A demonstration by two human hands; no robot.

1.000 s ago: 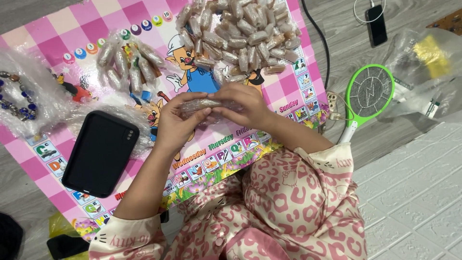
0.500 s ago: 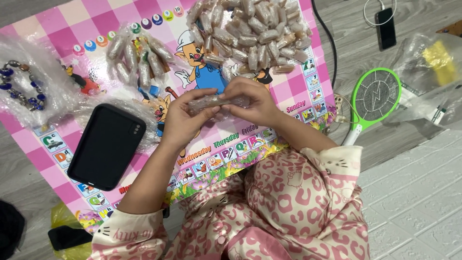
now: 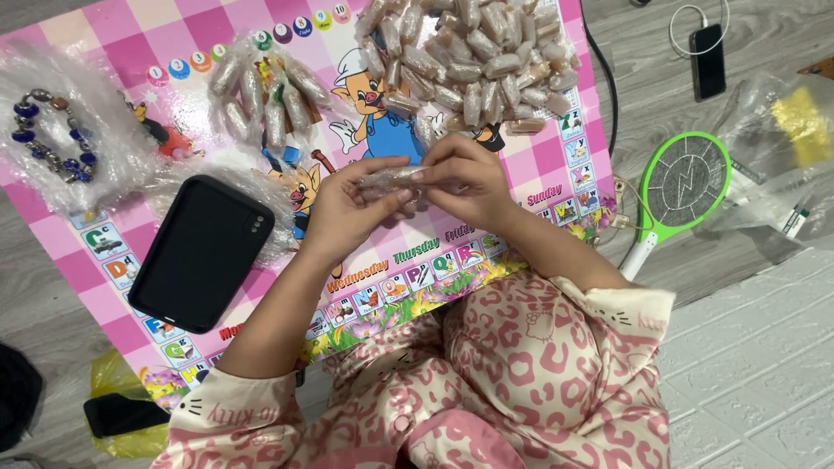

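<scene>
Both hands meet over the pink checkered mat (image 3: 539, 165). Left hand (image 3: 347, 213) and right hand (image 3: 465, 182) together pinch a small clear-plastic-wrapped roll (image 3: 388, 179) between fingertips. Judged step: wrapping in hand. A heap of wrapped brown rolls (image 3: 473, 56) lies just beyond the right hand; a black phone (image 3: 201, 252) lies left of the left hand.

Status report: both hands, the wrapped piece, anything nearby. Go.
Left hand and right hand both pinching one clear-wrapped piece above the pink mat. Wrapped pile just beyond, black phone left.
</scene>
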